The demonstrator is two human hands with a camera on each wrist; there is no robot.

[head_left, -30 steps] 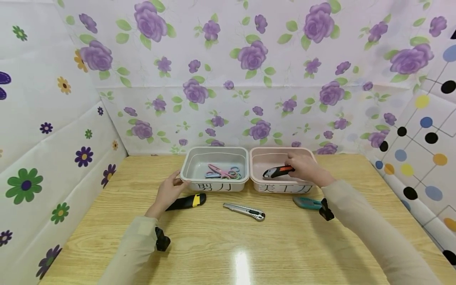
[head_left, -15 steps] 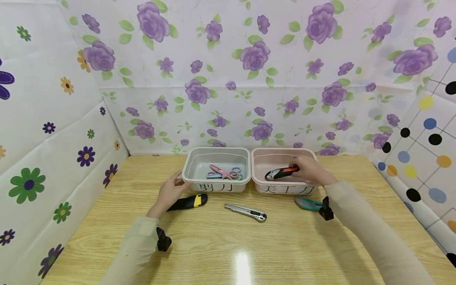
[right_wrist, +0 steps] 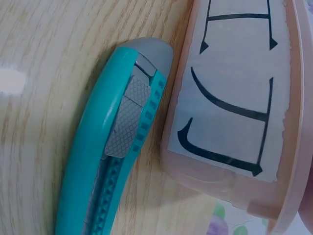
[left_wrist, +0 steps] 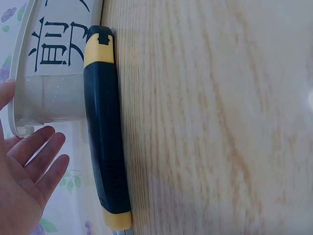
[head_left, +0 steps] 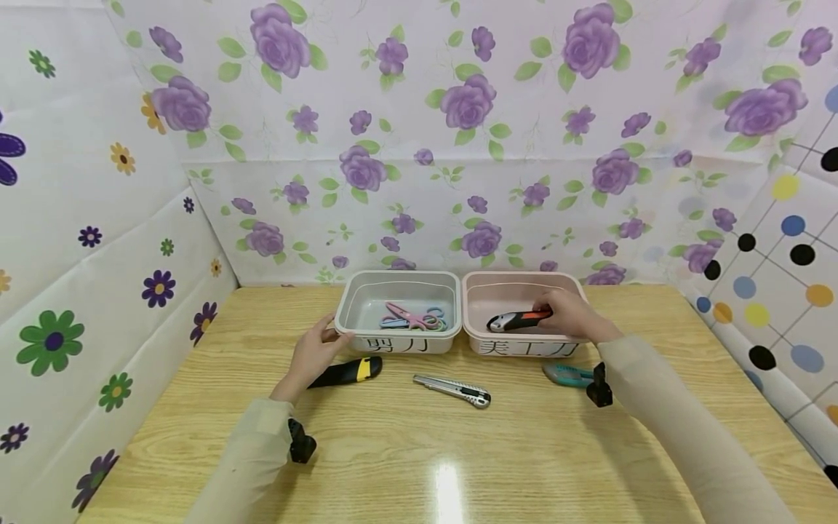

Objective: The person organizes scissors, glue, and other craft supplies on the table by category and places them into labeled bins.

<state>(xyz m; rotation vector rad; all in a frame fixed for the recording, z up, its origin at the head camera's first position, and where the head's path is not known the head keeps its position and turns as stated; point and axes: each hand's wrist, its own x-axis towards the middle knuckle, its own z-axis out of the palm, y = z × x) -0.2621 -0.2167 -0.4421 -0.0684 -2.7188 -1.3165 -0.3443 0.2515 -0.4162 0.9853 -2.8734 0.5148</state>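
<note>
My right hand (head_left: 568, 314) reaches into the pink bin (head_left: 487, 276) and grips the rear of a black-and-orange utility knife (head_left: 517, 320). The knife's silver nose points left, low in the bin; whether it touches the floor I cannot tell. At the front left corner of the grey bin (head_left: 356, 276), my left hand (head_left: 310, 358) holds the rim between thumb and index finger. Its other fingers (left_wrist: 46, 161) extend loosely outside the wall. Several scissors (head_left: 412, 318) lie in the grey bin.
On the table before the bins lie a black-and-yellow utility knife (left_wrist: 105, 132), a silver utility knife (head_left: 453, 391) and a teal utility knife (right_wrist: 107, 137). Paper labels with black characters front both bins. Floral sheeting (head_left: 406, 160) rises close behind them.
My right hand has lowered the black-and-orange utility knife slightly and shifted a little right inside the pink bin. The left hand keeps its place at the grey bin's corner.
</note>
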